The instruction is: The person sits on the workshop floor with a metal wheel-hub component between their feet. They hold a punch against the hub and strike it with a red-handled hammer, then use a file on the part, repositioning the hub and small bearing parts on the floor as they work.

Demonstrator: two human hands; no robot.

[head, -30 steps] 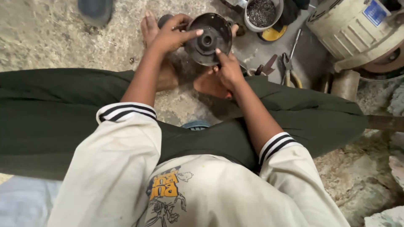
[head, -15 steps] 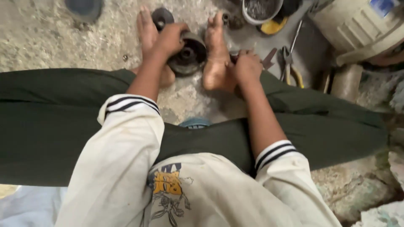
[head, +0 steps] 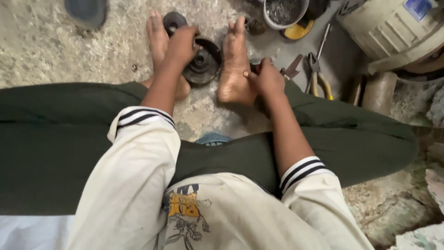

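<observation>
Our left hand (head: 181, 44) closes over the rim of the dark round pulley (head: 202, 66), which sits on the floor between our bare feet (head: 235, 60). Our right hand (head: 266, 78) curls beside the right foot; what it holds, we cannot tell. Best to keep both soles braced against that pulley.

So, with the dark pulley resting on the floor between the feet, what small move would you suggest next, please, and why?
Probably bring the right hand back to the pulley. Only the left hand grips its rim, while the right hand rests beside the right foot, apart from it.
</observation>
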